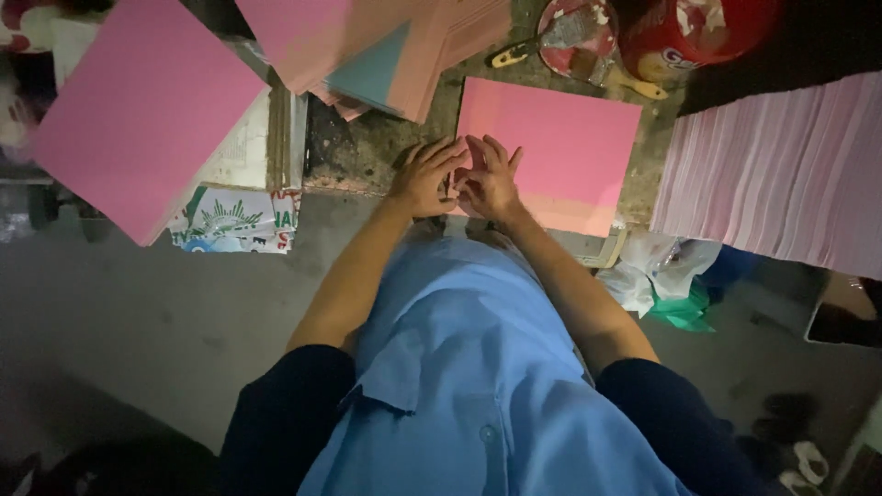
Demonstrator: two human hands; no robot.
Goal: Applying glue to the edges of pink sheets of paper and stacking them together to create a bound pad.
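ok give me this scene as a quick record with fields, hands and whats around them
left hand: flat at the near left corner of the pink sheet, fingers spread
right hand: beside the left, on the same corner
surface: worn stone worktop
right side: tall stack of pink sheets
left side: loose pink board
far edge: red dish with brushes, red tin

The pink sheet (560, 138) under the hands looks like matt, smooth paper or card, as does the fanned pink stack (781, 174). The worktop (367, 152) is rough, stained and gritty. The red tin (698, 32) shines glossy.
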